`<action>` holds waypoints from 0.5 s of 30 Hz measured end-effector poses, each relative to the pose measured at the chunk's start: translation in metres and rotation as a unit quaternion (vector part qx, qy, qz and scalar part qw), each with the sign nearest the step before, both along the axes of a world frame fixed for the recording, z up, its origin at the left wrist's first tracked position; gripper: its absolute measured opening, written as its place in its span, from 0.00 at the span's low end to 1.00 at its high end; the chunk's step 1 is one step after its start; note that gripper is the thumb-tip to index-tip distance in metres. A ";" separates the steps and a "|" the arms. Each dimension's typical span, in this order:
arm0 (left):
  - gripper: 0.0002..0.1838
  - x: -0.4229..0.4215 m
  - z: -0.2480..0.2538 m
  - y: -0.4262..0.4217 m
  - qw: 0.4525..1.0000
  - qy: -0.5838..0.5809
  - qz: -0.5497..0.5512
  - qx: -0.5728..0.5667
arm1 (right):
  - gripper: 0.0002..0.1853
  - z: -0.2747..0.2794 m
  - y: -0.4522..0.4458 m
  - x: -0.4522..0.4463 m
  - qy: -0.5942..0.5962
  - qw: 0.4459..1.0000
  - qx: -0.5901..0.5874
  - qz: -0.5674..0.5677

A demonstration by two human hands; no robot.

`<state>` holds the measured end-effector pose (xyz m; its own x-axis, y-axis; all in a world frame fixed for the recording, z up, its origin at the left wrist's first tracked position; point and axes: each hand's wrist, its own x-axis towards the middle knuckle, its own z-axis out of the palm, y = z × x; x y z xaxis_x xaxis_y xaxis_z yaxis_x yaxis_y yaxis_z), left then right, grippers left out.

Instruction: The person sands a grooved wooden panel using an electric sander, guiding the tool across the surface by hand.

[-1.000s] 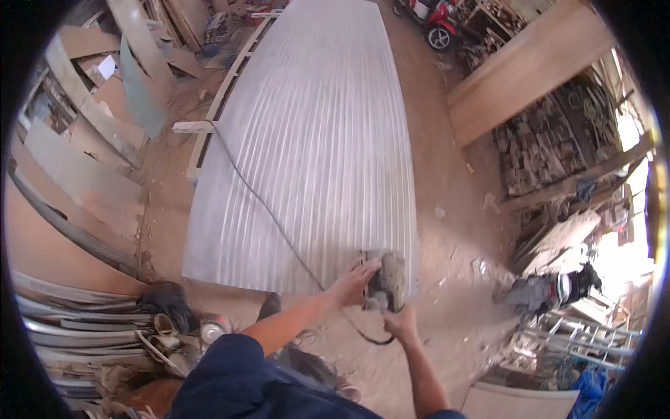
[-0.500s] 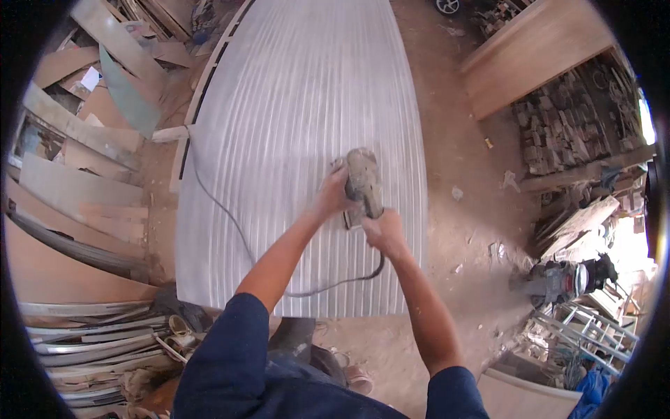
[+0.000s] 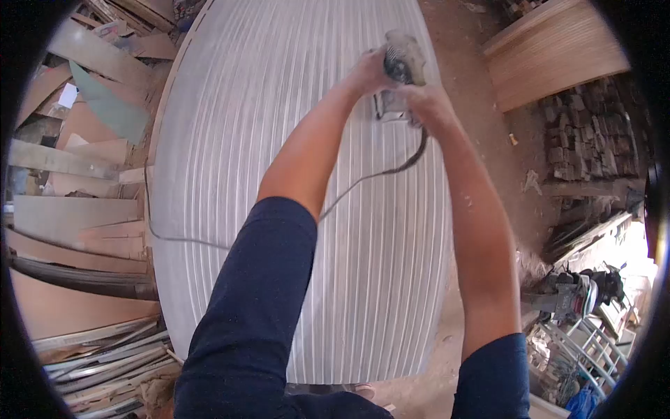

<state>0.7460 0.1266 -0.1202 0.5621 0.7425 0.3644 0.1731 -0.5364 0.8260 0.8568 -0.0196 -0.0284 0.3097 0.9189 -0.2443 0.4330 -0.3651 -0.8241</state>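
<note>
A dusty power sander (image 3: 407, 59) rests on the long grooved panel (image 3: 377, 230), near its far right part. My left hand (image 3: 371, 73) grips the sander's left side. Around the rear of the tool, nearer to me, my right hand (image 3: 427, 106) is closed. A metal base plate shows below the body between my hands. From the back of the sander a dark cord (image 3: 377, 174) curves down over the panel, passes under my left arm and reaches the left edge.
Board offcuts (image 3: 77, 209) lean and lie along the left, above stacked curved strips (image 3: 105, 363). A wooden panel (image 3: 558, 56) stands at the upper right, by stacked wood pieces (image 3: 593, 140). A metal ladder-like frame (image 3: 583, 353) lies lower right.
Both hands have pushed the sander forward, away from my body, along the panel from its near edge. The cord has been drawn along, and the view has shifted forward.
</note>
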 end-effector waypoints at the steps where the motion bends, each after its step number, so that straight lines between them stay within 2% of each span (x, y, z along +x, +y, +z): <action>1: 0.49 0.004 0.002 0.002 1.000 0.006 0.008 -0.011 | 0.19 -0.004 -0.001 0.007 0.006 1.000 -0.006 0.003; 3: 0.49 0.006 0.000 -0.018 1.000 -0.003 0.014 -0.011 | 0.20 -0.003 -0.016 0.025 0.086 0.992 0.060 0.073; 4: 0.49 0.008 0.003 -0.033 1.000 -0.019 0.016 -0.003 | 0.20 0.001 -0.026 0.020 0.020 0.999 0.002 0.031; 5: 0.49 0.007 0.006 -0.055 1.000 -0.018 0.010 -0.001 | 0.20 0.000 -0.043 0.020 0.021 0.999 0.004 0.026; 7: 0.49 -0.009 0.013 -0.119 0.994 0.029 0.095 0.052 | 0.19 -0.010 -0.091 0.019 -0.028 0.998 -0.011 0.060; 9: 0.50 -0.025 0.009 -0.172 0.996 0.034 0.079 0.017 | 0.18 0.006 -0.147 -0.008 -0.041 0.995 -0.089 0.002; 11: 0.50 -0.038 -0.005 -0.225 0.995 0.058 0.074 0.045 | 0.24 0.012 -0.207 -0.020 -0.009 0.995 -0.100 0.002; 13: 0.49 -0.056 0.009 -0.291 0.997 0.039 0.056 0.031 | 0.24 -0.012 -0.267 -0.026 -0.036 0.993 -0.109 0.010; 15: 0.46 -0.069 -0.001 -0.353 0.996 0.075 0.035 0.023 | 0.24 0.014 -0.331 -0.047 -0.043 0.989 -0.143 0.007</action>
